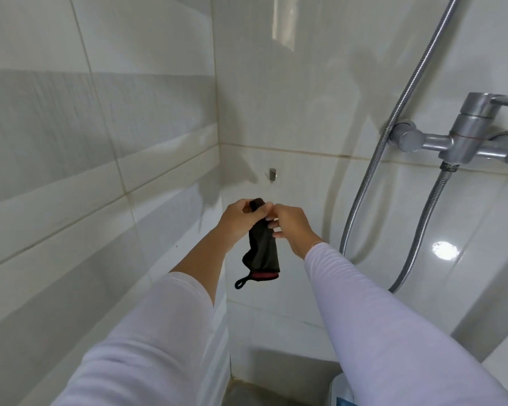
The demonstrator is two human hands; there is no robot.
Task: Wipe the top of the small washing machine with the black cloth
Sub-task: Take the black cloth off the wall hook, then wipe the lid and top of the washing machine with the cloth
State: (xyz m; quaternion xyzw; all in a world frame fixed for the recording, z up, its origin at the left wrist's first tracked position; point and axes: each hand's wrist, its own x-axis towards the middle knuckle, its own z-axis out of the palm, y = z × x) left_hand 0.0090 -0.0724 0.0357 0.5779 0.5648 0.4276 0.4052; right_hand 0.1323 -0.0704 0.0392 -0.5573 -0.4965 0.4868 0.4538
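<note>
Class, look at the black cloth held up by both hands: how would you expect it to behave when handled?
Probably floppy: the black cloth hangs limp below the left hand and right hand. Likely light, since fingertips alone hold its top. Its cord loop dangles and might snag.

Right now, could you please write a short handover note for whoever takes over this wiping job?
Left hand: gripping the top of the black cloth.
Right hand: pinching the same top edge.
The cloth hangs in the air below the wall hook, its loop at the bottom.
Washing machine: only a corner shows, bottom right, under the right arm.
Done: cloth in hand. Left: all wiping.
</note>
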